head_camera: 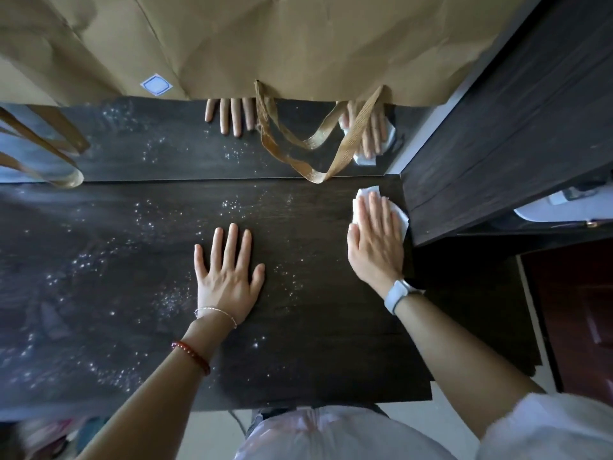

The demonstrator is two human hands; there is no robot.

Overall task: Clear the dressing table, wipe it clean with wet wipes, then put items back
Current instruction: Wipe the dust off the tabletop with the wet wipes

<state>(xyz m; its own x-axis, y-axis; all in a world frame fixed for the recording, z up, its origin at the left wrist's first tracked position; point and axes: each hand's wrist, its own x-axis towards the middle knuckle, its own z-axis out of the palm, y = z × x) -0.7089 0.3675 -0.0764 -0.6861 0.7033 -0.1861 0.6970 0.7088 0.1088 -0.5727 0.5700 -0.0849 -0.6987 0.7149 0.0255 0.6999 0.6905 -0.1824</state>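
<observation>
My left hand [229, 277] lies flat on the dark tabletop [315, 343], fingers straight and spread, grip released, holding nothing. White specks [159, 293] dot the wood around it and off to the left. Further out, my right hand [376, 237] presses flat on a white wet wipe [363, 194] at the tabletop's back right corner, fingers straight, grip released over the wipe, just beside the dark side panel [497, 127]. Beyond that, the mirror [166, 141] reflects both hands, and brown paper [265, 44] covers its upper part, with gold ribbon handles [341, 154] hanging down.
</observation>
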